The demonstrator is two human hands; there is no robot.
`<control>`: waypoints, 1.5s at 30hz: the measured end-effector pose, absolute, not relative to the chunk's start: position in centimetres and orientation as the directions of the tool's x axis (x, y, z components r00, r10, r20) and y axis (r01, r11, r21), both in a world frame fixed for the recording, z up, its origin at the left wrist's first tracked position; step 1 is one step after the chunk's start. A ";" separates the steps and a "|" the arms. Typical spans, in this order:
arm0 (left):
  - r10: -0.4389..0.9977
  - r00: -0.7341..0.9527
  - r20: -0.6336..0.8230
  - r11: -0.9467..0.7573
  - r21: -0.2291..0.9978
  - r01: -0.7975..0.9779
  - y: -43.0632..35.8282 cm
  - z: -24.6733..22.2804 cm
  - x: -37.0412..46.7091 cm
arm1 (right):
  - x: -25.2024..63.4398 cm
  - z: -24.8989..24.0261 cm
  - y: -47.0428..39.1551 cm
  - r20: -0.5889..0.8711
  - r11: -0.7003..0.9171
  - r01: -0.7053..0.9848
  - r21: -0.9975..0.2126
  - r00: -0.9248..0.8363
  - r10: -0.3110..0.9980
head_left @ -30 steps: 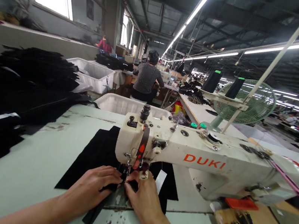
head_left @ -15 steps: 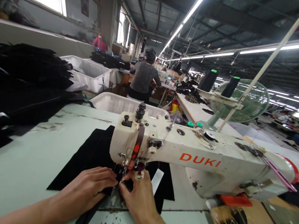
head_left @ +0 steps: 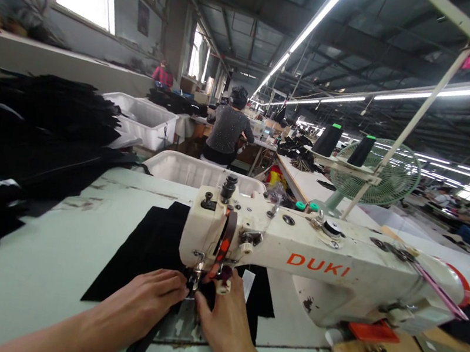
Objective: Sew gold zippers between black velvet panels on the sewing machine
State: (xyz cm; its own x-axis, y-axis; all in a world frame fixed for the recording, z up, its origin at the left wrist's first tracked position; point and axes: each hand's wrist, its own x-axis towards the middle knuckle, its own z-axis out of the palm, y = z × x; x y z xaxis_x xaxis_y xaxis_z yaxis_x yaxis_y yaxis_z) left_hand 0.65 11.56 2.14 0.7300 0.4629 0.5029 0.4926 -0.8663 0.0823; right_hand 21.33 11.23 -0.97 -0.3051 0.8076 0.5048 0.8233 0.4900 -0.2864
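I see the black fabric piece point(head_left: 141, 247) under the head of the DUKI sewing machine point(head_left: 273, 244), spread beyond and to both sides of the hands. My left hand point(head_left: 152, 305) lies on it, fingers together and tips beside the presser foot point(head_left: 195, 283) — whether they pinch the cloth, I cannot tell. My right hand point(head_left: 227, 320) sits on the other side of the foot, thumb apart from the fingers; the machine hides some fingertips, so I can't tell its grip either. A white strip point(head_left: 247, 285) lies just beyond the right hand. Well left of the left hand I make out a black fabric stack point(head_left: 53, 111); ahead of both hands, a white plastic bin point(head_left: 213, 174) and a seated co-worker point(head_left: 228, 130). Beyond the right hand stand two black thread cones point(head_left: 328, 141).
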 end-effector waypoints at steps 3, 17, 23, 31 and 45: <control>0.477 0.735 0.482 -0.861 0.088 0.501 11.5 2.2 0.7 | 21.2 -0.9 11.3 0.502 0.492 0.829 -0.265 -0.317 0.805; 0.532 0.686 0.496 -0.837 0.183 0.516 11.5 0.9 0.2 | 21.1 1.0 14.6 0.436 0.536 0.837 -0.107 -0.445 0.782; 0.569 0.654 0.498 -0.811 0.206 0.548 11.3 0.9 0.2 | 22.9 2.0 11.2 0.517 0.614 0.787 -0.061 -0.502 0.694; 0.579 0.654 0.487 -0.805 0.215 0.553 11.3 0.5 0.0 | 22.1 1.1 10.9 0.526 0.739 0.674 0.020 -0.635 0.565; 0.545 0.703 0.457 -0.833 0.203 0.514 11.0 1.7 0.8 | 23.1 0.9 11.1 0.370 0.769 0.639 0.030 -0.722 0.585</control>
State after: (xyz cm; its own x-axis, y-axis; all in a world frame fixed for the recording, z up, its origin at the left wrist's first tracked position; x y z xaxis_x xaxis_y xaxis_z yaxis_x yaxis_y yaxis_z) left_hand 0.78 11.01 1.71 0.7027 0.5452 0.4572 0.5142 -0.8332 0.2034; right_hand 23.14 11.12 0.90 -0.7216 0.5855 0.3696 0.6390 0.7686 0.0299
